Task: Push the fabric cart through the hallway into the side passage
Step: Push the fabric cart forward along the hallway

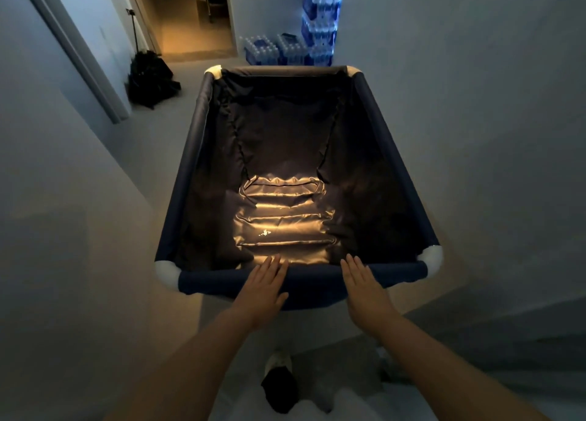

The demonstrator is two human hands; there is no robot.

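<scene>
A dark blue fabric cart (393, 164) with white corner joints fills the middle of the view, and its liner holds nothing. My left hand (264, 289) lies flat on the near rim (314, 278), fingers straight and pointing forward. To its right, my right hand (364, 289) rests flat on the same rim in the same way. Neither hand curls around the bar. The cart points down a narrow hallway toward a warmly lit doorway (193, 18) at the far end.
White walls stand close on both sides. A black bag (152, 78) sits on the floor at the far left, by a door frame (79, 53). Several packs of bottled water (304, 40) are stacked at the far right, just beyond the cart's front rim.
</scene>
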